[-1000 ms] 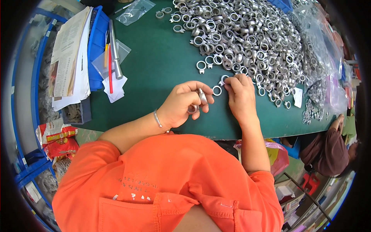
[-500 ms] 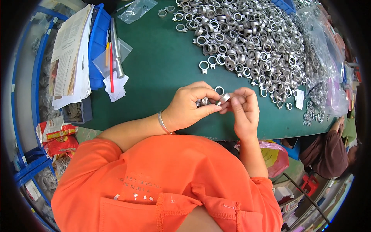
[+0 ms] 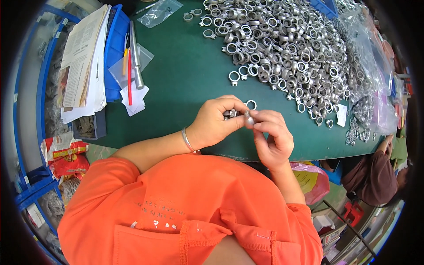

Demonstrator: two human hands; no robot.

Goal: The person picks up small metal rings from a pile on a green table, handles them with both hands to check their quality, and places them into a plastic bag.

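Between the fingertips of both hands is a metal ring (image 3: 249,120), silver-grey and seen partly side-on. My left hand (image 3: 215,120) is closed, pinching it between thumb and forefinger, and more metal rings (image 3: 230,114) show in the curl of its fingers. From the other side, my right hand (image 3: 274,136) grips the same ring with thumb and fingertips. Another ring (image 3: 251,104) appears just beyond the fingers; whether it touches them I cannot tell. A large heap of similar rings (image 3: 287,48) covers the far right of the green table (image 3: 176,66).
At left stand a blue bin (image 3: 115,44) and papers (image 3: 84,57). Beside them lie a tapered metal rod (image 3: 135,57), a red stick (image 3: 130,79) and a plastic bag (image 3: 117,70). Smaller metal pieces (image 3: 353,131) lie at right, near another person (image 3: 375,176).
The held ring has turned and moved slightly left. My right fingers have closed in on it, and that hand has shifted left and a little nearer to me.
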